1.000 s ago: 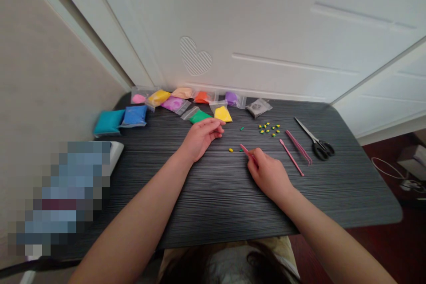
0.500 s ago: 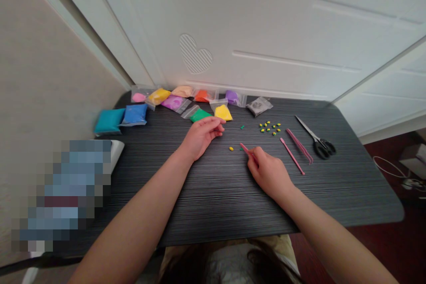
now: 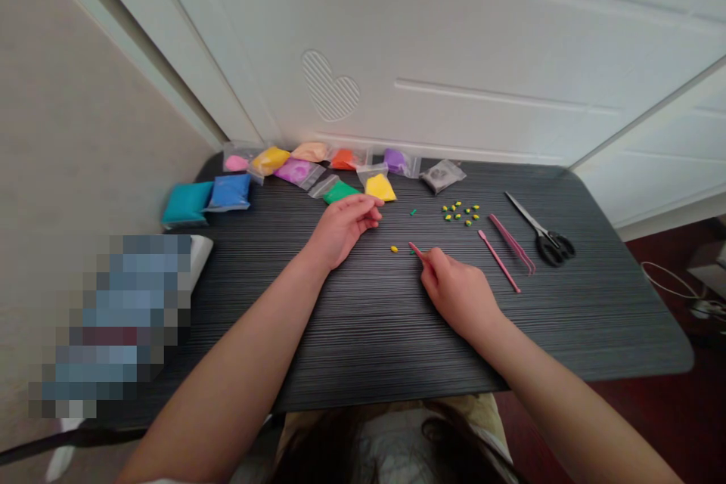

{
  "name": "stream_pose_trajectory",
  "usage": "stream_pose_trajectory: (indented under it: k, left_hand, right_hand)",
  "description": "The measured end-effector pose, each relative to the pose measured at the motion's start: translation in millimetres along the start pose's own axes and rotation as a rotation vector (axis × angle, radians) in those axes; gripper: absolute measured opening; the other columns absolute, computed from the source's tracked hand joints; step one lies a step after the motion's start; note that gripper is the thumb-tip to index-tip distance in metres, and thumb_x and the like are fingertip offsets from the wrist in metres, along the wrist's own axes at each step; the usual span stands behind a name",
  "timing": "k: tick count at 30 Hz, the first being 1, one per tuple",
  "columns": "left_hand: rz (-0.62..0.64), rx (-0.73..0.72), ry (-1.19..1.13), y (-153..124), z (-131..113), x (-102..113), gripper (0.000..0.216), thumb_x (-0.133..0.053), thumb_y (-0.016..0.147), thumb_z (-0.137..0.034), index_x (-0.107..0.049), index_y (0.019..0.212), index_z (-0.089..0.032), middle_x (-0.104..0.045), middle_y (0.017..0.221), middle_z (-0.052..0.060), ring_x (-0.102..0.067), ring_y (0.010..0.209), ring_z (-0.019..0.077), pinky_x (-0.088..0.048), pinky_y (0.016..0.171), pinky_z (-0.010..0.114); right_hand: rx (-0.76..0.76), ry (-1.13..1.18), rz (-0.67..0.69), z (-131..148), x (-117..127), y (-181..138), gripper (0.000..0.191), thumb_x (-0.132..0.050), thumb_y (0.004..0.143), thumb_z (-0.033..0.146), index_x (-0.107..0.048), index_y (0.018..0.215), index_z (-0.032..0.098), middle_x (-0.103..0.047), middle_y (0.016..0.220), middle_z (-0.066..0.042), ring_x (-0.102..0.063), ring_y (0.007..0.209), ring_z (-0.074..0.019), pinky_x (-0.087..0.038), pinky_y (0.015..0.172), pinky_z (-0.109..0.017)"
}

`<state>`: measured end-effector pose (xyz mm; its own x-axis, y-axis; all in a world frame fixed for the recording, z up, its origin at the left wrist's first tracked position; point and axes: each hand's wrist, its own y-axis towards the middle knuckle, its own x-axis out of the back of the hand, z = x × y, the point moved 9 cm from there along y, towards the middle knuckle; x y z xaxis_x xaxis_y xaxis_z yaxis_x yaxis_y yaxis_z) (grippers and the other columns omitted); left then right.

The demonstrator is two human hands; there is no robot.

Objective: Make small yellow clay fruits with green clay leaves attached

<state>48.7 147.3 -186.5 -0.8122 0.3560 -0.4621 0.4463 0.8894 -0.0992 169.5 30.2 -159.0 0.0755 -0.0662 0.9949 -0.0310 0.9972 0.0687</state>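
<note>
My right hand [image 3: 457, 291] rests on the dark table [image 3: 363, 333] with its fingers pinched round a pink tool [image 3: 417, 250]. The tool's tip points at a small green bit and a tiny yellow clay piece [image 3: 393, 249] just to its left. My left hand [image 3: 343, 227] lies palm down, fingers loosely curled, beside the yellow clay bag [image 3: 380, 187] and the green clay bag [image 3: 340, 191]. It holds nothing that I can see. A cluster of several small yellow and green clay pieces [image 3: 460, 213] lies further right.
A row of clay bags in many colours [image 3: 295, 166] lines the table's far edge, with blue [image 3: 229, 191] and teal [image 3: 186, 203] bags at the left. Pink tweezers [image 3: 513, 243], a pink stick [image 3: 497, 261] and black scissors [image 3: 541, 230] lie at the right. A white door stands behind.
Both hands stay almost where they were. The view has tilted slightly, so everything sits a little higher in the picture.
</note>
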Motion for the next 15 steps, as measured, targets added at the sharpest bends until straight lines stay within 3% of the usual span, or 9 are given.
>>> stream_pose_trajectory:
  k: [15]
  left_hand:
    - [-0.005, -0.003, 0.001, 0.1, 0.2, 1.2, 0.015, -0.061, 0.073, -0.024, -0.066, 0.08, -0.012, -0.06, 0.069, 0.003, -0.055, 0.069, 0.0109, -0.041, 0.067, 0.023]
  right_hand:
    - [0.018, -0.031, -0.019, -3.4, 0.7, 0.6, 0.012, -0.036, 0.087, 0.025, -0.045, 0.081, 0.021, -0.064, 0.071, 0.003, -0.06, 0.056, -0.0125, -0.015, 0.047, -0.027]
